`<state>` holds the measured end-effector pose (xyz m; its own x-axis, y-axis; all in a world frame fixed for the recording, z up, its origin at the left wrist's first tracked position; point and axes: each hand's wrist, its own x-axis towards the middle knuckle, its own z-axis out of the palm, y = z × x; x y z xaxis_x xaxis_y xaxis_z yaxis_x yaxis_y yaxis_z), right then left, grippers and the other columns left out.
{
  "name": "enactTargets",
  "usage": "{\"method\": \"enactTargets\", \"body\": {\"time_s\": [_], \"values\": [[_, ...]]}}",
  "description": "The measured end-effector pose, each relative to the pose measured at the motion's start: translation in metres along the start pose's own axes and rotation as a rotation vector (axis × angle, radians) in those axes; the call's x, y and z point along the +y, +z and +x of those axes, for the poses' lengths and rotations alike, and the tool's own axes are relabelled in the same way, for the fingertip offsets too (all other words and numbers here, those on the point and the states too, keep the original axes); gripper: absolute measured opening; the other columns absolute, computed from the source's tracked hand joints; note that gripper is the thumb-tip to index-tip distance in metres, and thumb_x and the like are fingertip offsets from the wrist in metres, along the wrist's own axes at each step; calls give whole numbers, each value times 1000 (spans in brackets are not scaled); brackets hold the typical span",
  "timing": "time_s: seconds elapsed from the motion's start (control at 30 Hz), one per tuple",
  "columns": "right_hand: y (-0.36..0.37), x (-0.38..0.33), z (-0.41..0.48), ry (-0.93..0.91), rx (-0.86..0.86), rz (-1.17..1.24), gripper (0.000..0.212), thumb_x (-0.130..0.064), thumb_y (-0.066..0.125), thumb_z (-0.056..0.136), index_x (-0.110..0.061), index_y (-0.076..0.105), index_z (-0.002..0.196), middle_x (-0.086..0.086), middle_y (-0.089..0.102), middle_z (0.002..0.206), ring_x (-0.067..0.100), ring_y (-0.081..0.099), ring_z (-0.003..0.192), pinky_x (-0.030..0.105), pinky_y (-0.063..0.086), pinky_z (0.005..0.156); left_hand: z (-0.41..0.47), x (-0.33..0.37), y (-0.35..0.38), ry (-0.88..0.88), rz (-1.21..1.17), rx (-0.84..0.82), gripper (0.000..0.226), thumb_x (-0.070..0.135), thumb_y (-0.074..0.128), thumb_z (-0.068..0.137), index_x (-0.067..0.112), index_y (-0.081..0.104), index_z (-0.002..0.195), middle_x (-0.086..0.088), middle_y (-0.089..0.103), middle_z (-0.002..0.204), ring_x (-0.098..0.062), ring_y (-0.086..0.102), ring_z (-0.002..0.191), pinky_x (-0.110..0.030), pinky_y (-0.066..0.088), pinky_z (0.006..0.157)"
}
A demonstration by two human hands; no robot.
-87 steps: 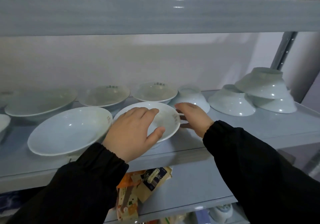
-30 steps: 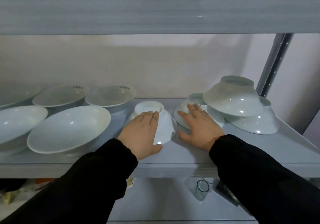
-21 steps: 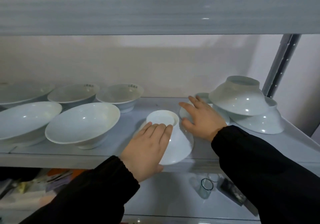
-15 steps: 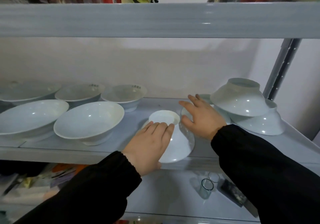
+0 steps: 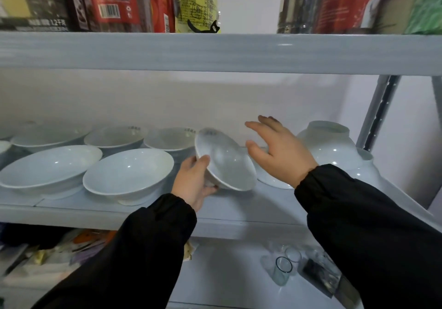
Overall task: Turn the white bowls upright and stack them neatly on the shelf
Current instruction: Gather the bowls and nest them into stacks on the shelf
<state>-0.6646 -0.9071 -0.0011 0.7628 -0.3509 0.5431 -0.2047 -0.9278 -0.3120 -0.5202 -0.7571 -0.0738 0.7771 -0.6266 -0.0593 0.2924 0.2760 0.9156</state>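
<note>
The tilted bowl is glazed white, with dark print at its rim. The shelf is painted pale grey. A red packet is seen at 11 o'clock.

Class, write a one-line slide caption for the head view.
Left hand holds a tilted bowl over the shelf; right hand hovers open beside it.

Shelf: left hand holds tilted bowl near the front edge, right hand just right of it. Upside-down bowl partly hidden behind right hand. Left of left hand: near front bowl, then far front bowl, with back-row bowls behind them. Right of right hand: top inverted bowl on bottom inverted bowl. Above hands: upper shelf with packages. Below hands: lower shelf with glass.
</note>
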Motion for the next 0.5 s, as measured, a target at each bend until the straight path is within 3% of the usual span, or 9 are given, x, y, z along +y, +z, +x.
{"method": "enactTargets", "body": {"time_s": [0.13,0.27,0.33,0.4,0.43,0.5], "values": [[12,2,-4,4,-72,-23,53,-45,48,97,-36,40,148,3,28,161,18,14,151,37,22,120,11,-10,-9,-96,-213,113,27,11,42,103,13,46,130,-13,58,125,-38,60,112,-48,60,72],[29,5,-4,9,-133,-26,56,-50,47,95,-38,37,149,1,26,162,19,12,152,38,22,119,15,-12,-8,-25,-32,68,37,13,50,98,14,49,135,-8,61,126,-30,64,111,-45,60,81],[38,8,-4,18,-158,-28,57,-53,46,94,-39,36,149,0,26,162,18,11,152,37,21,119,13,-14,-9,135,345,96,55,20,56,93,17,40,146,2,52,137,-12,55,118,-35,49,100],[44,11,-4,23,-170,-29,58,-54,46,93,-40,36,149,0,26,162,18,11,152,36,21,120,9,-19,-14,496,988,171,65,23,51,98,12,20,154,1,27,153,1,31,128,-15,25,110],[46,13,-3,23,-172,-30,58,-54,47,94,-39,36,149,1,26,162,19,11,152,36,21,120,5,-21,-16,741,1283,178,63,25,44,101,10,16,155,-4,20,158,-5,22,139,-17,19,115],[49,17,-1,27,-171,-33,58,-54,47,94,-39,36,149,1,27,162,19,11,152,36,22,119,-1,-29,-16,1062,1647,0,61,31,36,99,7,23,154,-11,28,159,-27,21,149,-42,26,120]]}}
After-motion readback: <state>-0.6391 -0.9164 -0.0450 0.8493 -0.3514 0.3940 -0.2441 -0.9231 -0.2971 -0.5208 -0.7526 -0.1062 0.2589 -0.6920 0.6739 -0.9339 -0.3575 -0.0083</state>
